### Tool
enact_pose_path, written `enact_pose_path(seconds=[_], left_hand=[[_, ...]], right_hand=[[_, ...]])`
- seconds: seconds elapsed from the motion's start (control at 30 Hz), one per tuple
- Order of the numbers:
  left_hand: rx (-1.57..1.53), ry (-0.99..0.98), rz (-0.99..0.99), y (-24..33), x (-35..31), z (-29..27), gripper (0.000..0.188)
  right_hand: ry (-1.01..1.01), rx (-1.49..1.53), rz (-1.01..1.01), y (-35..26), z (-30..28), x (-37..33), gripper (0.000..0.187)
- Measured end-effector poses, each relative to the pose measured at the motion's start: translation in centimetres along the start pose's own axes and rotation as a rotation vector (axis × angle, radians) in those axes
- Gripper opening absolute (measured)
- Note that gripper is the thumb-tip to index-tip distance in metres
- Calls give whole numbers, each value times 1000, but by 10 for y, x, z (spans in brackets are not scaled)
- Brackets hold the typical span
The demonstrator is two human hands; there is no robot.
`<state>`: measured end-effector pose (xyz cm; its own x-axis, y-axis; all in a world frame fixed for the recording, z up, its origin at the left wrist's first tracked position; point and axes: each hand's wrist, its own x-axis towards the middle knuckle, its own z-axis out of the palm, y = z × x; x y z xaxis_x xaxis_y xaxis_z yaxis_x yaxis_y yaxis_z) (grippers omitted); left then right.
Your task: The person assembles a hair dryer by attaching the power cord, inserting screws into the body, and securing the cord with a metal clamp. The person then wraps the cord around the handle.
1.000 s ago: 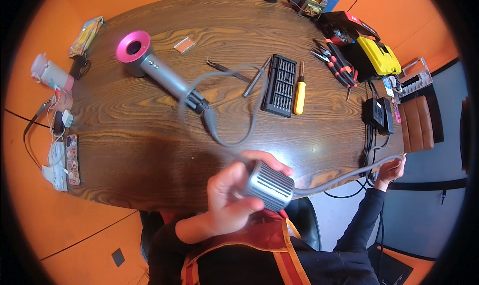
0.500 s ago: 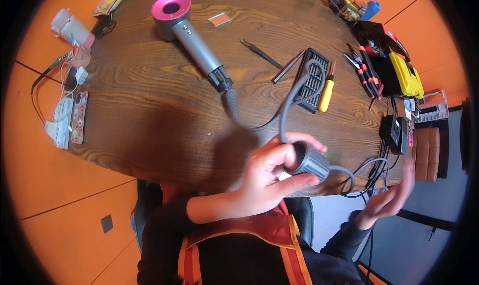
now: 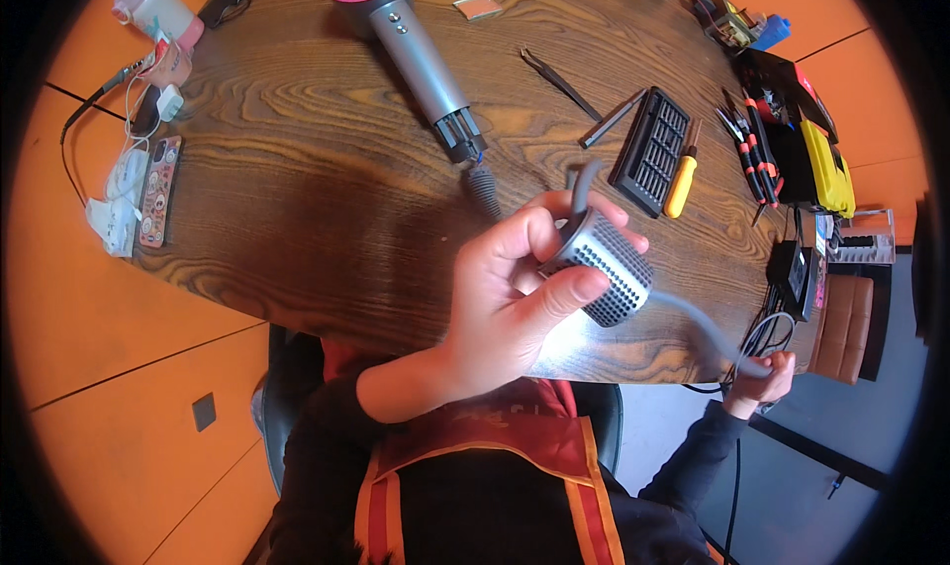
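A grey hair dryer [image 3: 421, 65] with a pink ring lies on the wooden table, the inner parts at its handle's lower end exposed. A ribbed cable sleeve [image 3: 482, 190] runs from that end toward my left hand [image 3: 510, 293]. That hand is closed around a perforated cylindrical filter cover [image 3: 616, 268], held tilted above the table's near edge. The grey power cord [image 3: 693, 313] threads through the cover, one bend sticking up out of its top. Off to the right, my right hand [image 3: 767, 382] is closed on the cord beyond the cover.
Right of the dryer lie tweezers [image 3: 559, 82], a black bit case [image 3: 651, 151] and a yellow screwdriver [image 3: 683, 181]. Pliers [image 3: 757, 159], a yellow-black box [image 3: 821, 164] and a black adapter [image 3: 789, 273] line the right edge. A phone [image 3: 160, 191] and power strip [image 3: 124, 189] sit at left.
My right hand has closed on the cord and drawn it out to the right. The cord's loop above the cover has shrunk to a short bend. The head view has shifted slightly.
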<state>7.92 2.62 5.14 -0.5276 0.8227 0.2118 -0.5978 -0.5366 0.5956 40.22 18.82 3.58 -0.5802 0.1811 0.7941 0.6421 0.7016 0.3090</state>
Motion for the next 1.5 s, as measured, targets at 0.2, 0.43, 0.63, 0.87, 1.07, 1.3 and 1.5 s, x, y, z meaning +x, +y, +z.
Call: enact_pose_path(seconds=[0.2,0.43,0.63,0.87,1.07,1.3,1.5], left_hand=[[70,-190,-91,-10,-6,1,36],[32,52,-267,-11,-5,-13,15],[30,219,-298,-27,5,-30,20],[21,228,-248,-34,5,-35,20],[19,300,-248,-38,-15,-26,22],[-17,245,-387,-47,-26,-23,21],[305,194,-135,-26,-50,-18,51]], right_hand=[[-42,-188,-59,59,-3,-26,16],[-69,-374,115,95,-7,-56,9],[-616,-576,479,81,1,-51,28],[-335,164,491,-62,1,61,49],[-592,701,179,-182,23,103,37],[-388,717,55,-155,21,93,13],[-318,593,103,-135,15,82,9]])
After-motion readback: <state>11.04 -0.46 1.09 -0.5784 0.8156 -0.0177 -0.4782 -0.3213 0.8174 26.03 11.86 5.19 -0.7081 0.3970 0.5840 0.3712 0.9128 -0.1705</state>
